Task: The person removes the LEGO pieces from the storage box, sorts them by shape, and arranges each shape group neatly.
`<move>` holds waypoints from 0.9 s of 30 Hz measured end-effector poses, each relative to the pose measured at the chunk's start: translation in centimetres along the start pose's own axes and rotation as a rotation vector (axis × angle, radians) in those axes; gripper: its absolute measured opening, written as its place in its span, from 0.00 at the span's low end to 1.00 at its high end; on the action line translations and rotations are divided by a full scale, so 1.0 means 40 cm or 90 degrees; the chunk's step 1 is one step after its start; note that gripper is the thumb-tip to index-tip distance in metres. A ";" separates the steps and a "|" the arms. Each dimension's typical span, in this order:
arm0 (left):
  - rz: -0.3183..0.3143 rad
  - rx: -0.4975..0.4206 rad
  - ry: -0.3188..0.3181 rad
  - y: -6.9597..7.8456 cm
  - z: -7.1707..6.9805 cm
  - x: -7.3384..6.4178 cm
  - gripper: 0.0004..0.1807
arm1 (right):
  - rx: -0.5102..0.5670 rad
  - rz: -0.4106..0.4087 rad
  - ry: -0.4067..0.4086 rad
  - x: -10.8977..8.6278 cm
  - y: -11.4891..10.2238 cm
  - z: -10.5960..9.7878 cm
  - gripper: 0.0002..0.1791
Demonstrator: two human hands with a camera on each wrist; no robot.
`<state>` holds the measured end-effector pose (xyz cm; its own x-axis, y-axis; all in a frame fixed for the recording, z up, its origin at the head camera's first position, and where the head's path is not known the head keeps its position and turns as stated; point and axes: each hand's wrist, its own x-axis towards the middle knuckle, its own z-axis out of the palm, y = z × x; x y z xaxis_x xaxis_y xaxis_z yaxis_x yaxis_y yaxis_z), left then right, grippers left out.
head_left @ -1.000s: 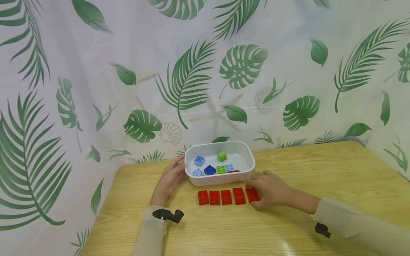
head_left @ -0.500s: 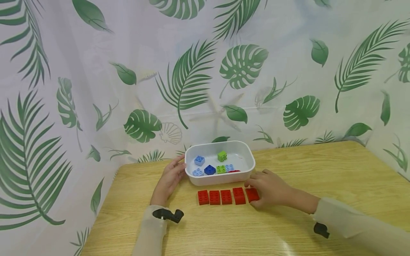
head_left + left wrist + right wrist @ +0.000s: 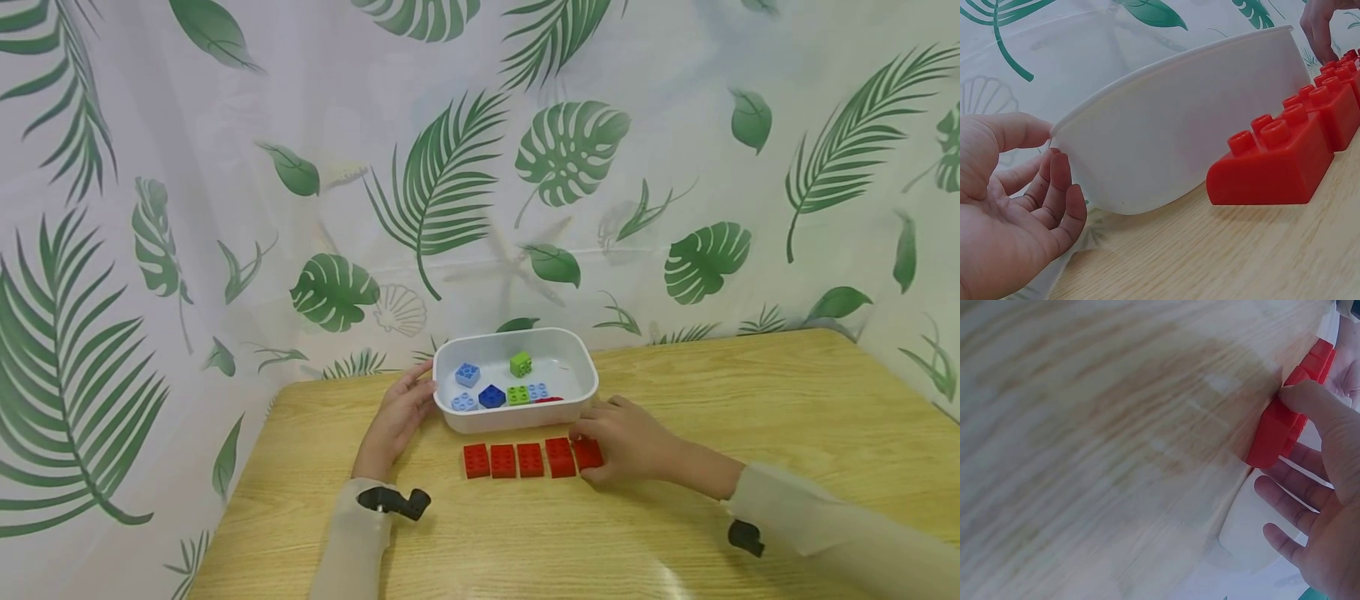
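Note:
In the head view my left hand [image 3: 397, 421] is at the left end of a white plastic tub [image 3: 517, 423]. Its thumb lies at the rim and its curled fingers rest against the end wall, as the left wrist view shows. My right hand [image 3: 626, 437] pinches a red toy building brick [image 3: 588, 454] between thumb and forefinger, at the right end of a row of red bricks. Close beside it stands a taller-looking red brick [image 3: 560, 458]. The left wrist view shows the row's nearest red brick [image 3: 1272, 165], studs up, in front of the tub.
Inside the tub lie light blue bricks [image 3: 467, 374], a dark blue brick [image 3: 492, 396], green bricks [image 3: 521, 364] and a partly hidden red piece [image 3: 550, 400]. The wooden table [image 3: 525, 542] ends at a leaf-print curtain [image 3: 465, 275] behind the tub.
My right hand has slid slightly left with its red brick, closing up on the neighbouring brick in the row. The left hand and the tub have stayed put.

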<state>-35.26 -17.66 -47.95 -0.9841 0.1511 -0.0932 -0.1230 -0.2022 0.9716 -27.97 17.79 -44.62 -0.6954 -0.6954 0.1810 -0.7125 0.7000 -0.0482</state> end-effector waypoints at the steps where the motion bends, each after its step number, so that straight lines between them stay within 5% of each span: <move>1: -0.001 0.001 -0.002 0.000 0.000 0.000 0.29 | -0.002 -0.001 0.000 0.000 0.000 -0.001 0.19; 15: -0.003 0.003 -0.004 -0.001 -0.002 0.004 0.29 | 0.029 0.012 -0.029 0.012 -0.003 -0.022 0.27; 27: -0.002 0.003 0.002 -0.003 -0.003 0.006 0.29 | 0.072 -0.049 0.067 0.061 0.026 -0.108 0.15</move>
<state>-35.50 -17.72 -48.09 -0.9842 0.1483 -0.0965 -0.1250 -0.1970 0.9724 -29.99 17.53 -39.97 -0.6288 -0.7214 0.2900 -0.7736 0.6180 -0.1400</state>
